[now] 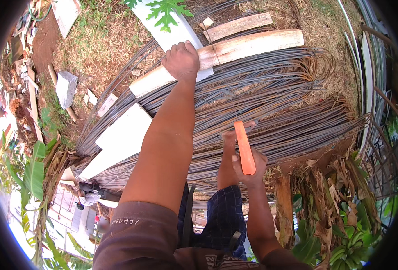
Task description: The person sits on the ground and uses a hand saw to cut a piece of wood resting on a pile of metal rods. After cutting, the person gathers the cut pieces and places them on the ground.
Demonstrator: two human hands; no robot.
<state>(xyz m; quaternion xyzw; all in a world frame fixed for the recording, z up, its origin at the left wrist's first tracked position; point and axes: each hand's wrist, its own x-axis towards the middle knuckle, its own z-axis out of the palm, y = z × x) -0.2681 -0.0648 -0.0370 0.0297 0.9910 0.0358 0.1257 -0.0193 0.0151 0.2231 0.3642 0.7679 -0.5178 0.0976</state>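
Observation:
My left hand [181, 60] is closed over a long pale wooden board [253, 46], pressing on it left of its middle. In my right hand [253, 167] is the orange handle of a handsaw [244, 148]. Its thin blade appears almost edge-on and runs up across the board, to the right of my left hand. The board lies across bundles of long steel rods [271, 76]. Beneath it, near my left hand, passes a white panel [167, 27]. My foot [229, 137] is on the rods behind the saw handle.
A shorter plank [239, 26] lies beyond the board. White pieces [124, 130] rest on the rods to the left. A concrete block [66, 89] sits on the ground farther left. Dry banana leaves [318, 202] stand at the lower right, and a person [88, 198] is at the lower left.

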